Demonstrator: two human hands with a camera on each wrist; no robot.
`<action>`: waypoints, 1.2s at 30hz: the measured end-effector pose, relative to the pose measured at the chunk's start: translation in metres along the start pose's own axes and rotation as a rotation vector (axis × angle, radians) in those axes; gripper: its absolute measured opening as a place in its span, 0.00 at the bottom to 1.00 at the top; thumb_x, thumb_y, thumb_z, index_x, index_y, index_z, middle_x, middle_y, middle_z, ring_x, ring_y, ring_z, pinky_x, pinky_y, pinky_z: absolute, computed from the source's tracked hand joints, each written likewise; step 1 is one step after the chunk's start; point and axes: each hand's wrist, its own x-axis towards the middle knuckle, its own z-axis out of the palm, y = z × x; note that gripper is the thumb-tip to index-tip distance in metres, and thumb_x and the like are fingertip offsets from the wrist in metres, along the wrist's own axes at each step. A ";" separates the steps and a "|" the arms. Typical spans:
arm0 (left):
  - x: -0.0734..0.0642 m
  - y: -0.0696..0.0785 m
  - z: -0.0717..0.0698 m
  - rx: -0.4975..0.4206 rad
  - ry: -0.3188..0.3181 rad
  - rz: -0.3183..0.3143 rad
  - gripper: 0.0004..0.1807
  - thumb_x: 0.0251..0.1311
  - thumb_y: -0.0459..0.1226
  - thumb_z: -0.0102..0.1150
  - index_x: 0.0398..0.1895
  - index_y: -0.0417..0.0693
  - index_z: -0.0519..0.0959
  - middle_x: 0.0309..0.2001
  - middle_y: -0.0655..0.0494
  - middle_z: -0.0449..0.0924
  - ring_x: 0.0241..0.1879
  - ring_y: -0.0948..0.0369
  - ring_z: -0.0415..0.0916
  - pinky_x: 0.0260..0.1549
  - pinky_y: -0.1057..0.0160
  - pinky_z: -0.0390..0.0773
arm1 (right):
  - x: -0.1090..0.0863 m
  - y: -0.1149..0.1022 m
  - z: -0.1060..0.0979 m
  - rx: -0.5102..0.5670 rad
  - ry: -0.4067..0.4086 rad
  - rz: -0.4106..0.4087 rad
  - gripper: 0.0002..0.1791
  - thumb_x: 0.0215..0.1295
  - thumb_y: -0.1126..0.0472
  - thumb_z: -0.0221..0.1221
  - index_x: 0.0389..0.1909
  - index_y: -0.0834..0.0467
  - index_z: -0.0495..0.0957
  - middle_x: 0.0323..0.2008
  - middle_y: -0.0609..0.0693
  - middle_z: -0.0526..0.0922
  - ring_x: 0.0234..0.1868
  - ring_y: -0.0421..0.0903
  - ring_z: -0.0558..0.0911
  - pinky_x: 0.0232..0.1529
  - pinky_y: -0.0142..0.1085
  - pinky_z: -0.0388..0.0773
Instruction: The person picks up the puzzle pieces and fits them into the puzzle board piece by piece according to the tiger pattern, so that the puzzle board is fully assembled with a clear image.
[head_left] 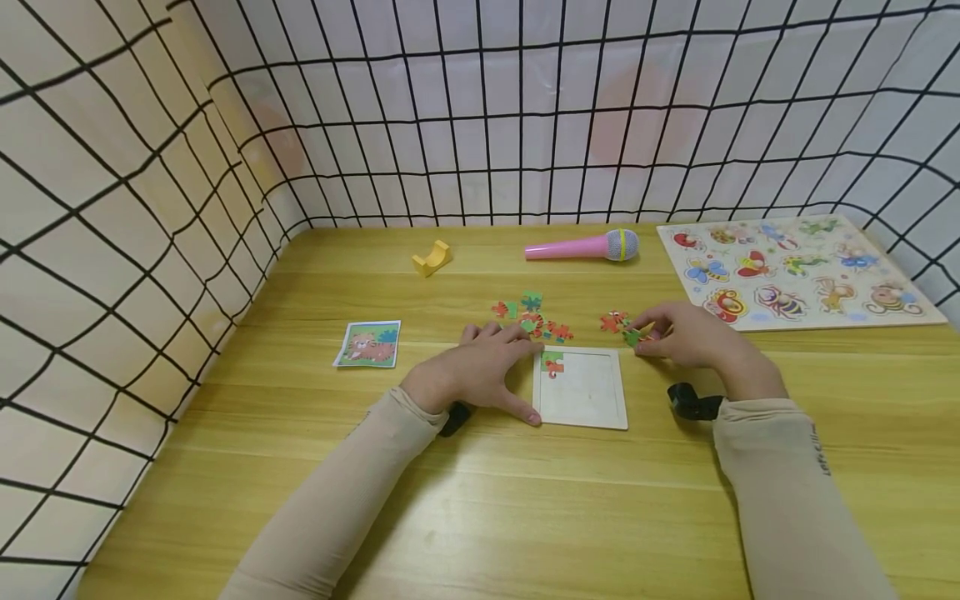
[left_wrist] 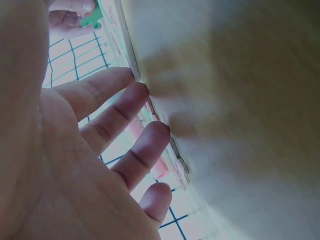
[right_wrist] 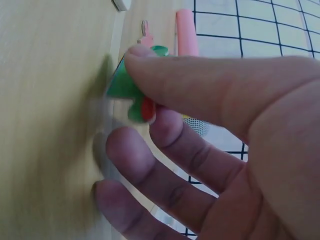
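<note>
My right hand (head_left: 686, 337) pinches a green puzzle piece (right_wrist: 122, 86) with a bit of red on it, between thumb and fingertips, just right of the square puzzle board (head_left: 588, 396). In the board's upper left corner lies a green and orange piece (head_left: 553, 364). My left hand (head_left: 483, 367) rests at the board's left side, fingers spread, thumb at the lower left corner and index finger at the upper left. Several loose puzzle pieces (head_left: 534, 323) lie behind the board, some beside the left fingertips. Another orange piece (head_left: 611, 322) sits near the right fingers.
A picture card (head_left: 369, 344) lies at the left. Toward the back are a yellow curved block (head_left: 432, 258) and a pink toy microphone (head_left: 570, 248). A large insect puzzle board (head_left: 802, 271) lies at the right. Black netting (head_left: 480, 112) encloses the table's back and sides.
</note>
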 end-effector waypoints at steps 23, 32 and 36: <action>-0.001 0.001 -0.002 -0.018 -0.016 -0.006 0.58 0.44 0.75 0.63 0.77 0.59 0.63 0.69 0.58 0.61 0.63 0.54 0.57 0.59 0.47 0.55 | -0.007 -0.017 -0.009 0.059 0.077 0.033 0.21 0.69 0.51 0.64 0.59 0.56 0.79 0.47 0.59 0.83 0.48 0.56 0.78 0.43 0.46 0.72; -0.001 0.001 -0.001 -0.020 -0.017 -0.008 0.57 0.44 0.74 0.64 0.77 0.59 0.63 0.69 0.58 0.61 0.64 0.53 0.57 0.59 0.47 0.55 | -0.008 -0.024 -0.009 0.126 0.087 0.027 0.24 0.67 0.51 0.66 0.62 0.54 0.78 0.49 0.58 0.79 0.48 0.55 0.77 0.43 0.44 0.70; -0.001 0.001 -0.002 -0.020 -0.018 -0.007 0.58 0.44 0.74 0.64 0.77 0.59 0.63 0.69 0.58 0.61 0.64 0.53 0.57 0.60 0.46 0.54 | -0.009 -0.026 -0.009 0.116 0.087 -0.003 0.21 0.68 0.51 0.65 0.59 0.52 0.81 0.46 0.55 0.81 0.44 0.51 0.79 0.43 0.43 0.71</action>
